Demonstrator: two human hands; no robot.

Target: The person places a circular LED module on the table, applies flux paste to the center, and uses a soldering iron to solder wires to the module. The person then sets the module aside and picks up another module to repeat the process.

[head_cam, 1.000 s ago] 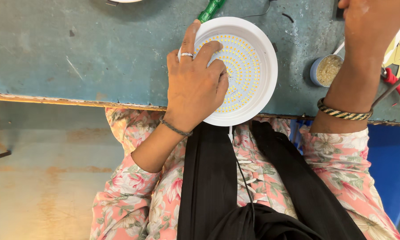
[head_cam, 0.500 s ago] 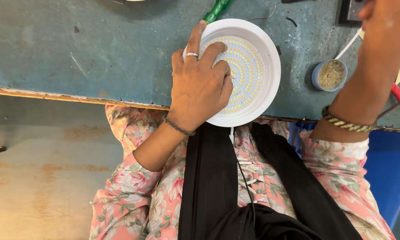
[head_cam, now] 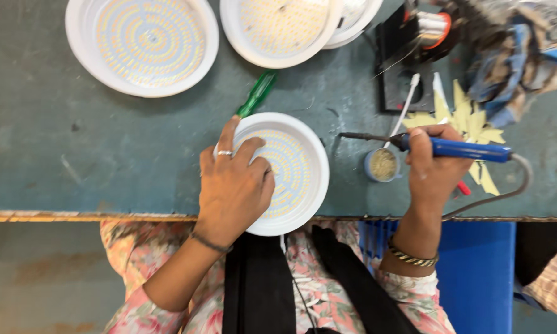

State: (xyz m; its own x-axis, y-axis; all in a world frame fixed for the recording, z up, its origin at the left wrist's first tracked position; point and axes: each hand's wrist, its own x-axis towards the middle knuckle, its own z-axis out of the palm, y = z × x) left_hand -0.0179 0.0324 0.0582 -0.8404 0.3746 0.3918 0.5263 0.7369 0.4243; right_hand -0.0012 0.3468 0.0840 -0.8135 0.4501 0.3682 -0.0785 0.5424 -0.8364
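Gripping a blue-handled soldering iron [head_cam: 442, 147] now, my right hand [head_cam: 432, 173] has come back from off to the side, tip hovering right of the round white LED panel [head_cam: 291, 173]; so soldering looks imminent. My left hand [head_cam: 234, 185] stays pressed flat on that panel, at the bench's near edge.

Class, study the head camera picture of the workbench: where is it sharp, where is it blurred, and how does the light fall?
Head view: sharp on the left hand resting on the round white LED light panel and on the right hand gripping the blue-handled soldering iron; the crumpled cloth at the top right is smeared; light is soft and even on the teal metal bench, shadows faint, no harsh glare.
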